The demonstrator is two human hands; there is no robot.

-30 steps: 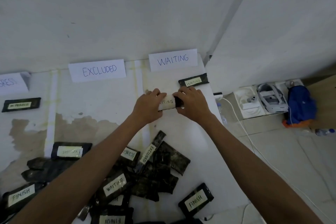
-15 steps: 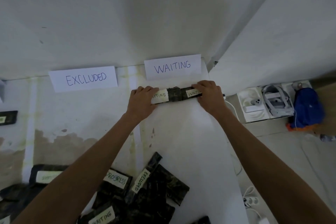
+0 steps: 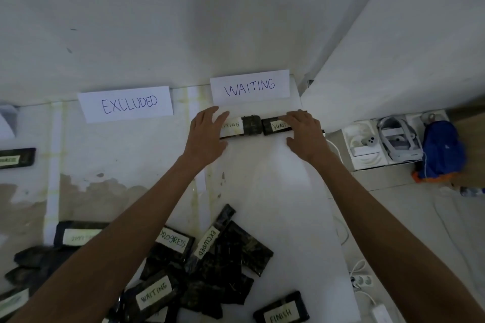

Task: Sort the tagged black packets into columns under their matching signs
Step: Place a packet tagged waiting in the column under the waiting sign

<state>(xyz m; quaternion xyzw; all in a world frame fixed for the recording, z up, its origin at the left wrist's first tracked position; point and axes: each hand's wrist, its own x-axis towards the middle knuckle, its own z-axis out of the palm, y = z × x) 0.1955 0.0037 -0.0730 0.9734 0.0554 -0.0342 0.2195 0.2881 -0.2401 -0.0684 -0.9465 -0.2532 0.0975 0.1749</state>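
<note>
We see two black packets lying end to end on the white tabletop (image 3: 262,191), directly under the WAITING sign (image 3: 249,85) and close to the wall. The left packet (image 3: 250,126) is dark and mottled, with a slightly crumpled shine. Its pale tag shows only the letters "ITING", the rest being covered. The right packet (image 3: 270,126) touches it or nearly so, and its tag reads "WAI" before fingers cover it.

The left hand (image 3: 207,131) lies over the left end of the left packet with straight, spread fingers, its grip released. The right hand (image 3: 304,131) lies flat across the right packet's tag with the thumb held apart, and its grip is also released.

Left of these the EXCLUDED sign (image 3: 128,103) has no packet under it that we can make out. At the near edge is a loose pile of packets (image 3: 225,265), all the same mottled black. We read the tags PROGRESS, EXCLUDED and WAITING among them. A FINISH packet (image 3: 282,308) lies just beside the pile, and another packet (image 3: 15,158) lies at the far left edge with a blurred tag.
</note>
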